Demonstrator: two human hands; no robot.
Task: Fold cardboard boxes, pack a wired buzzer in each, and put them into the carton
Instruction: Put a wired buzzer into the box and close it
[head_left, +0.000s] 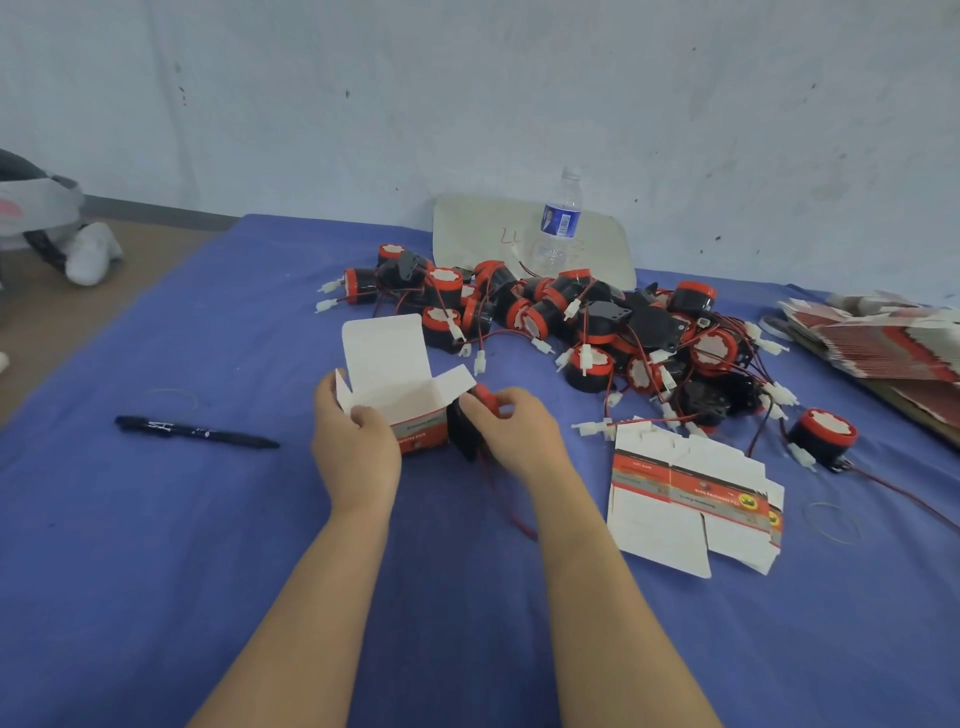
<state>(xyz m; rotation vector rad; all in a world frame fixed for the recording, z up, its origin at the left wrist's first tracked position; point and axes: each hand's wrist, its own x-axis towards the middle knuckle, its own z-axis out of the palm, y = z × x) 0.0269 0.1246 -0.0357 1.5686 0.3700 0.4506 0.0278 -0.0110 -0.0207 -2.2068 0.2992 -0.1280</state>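
My left hand (358, 441) gripped a white card box (387, 358), my right hand (514, 431) a round black buzzer (464, 434), over the blue-clothed counter (156, 519).

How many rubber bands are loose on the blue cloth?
2. The left rubber band lies just beyond the black pen. The right rubber band lies right of the flat box blanks. More may be hidden under the buzzer pile.

A blue cloth (156, 519) spreads flat under the left hand (356, 447). Far beyond that hand rises a pale, scuffed wall (467, 104) flecked with dark specks. Well to its left, brown floor (62, 332) meets a grey skirting strip (156, 210).
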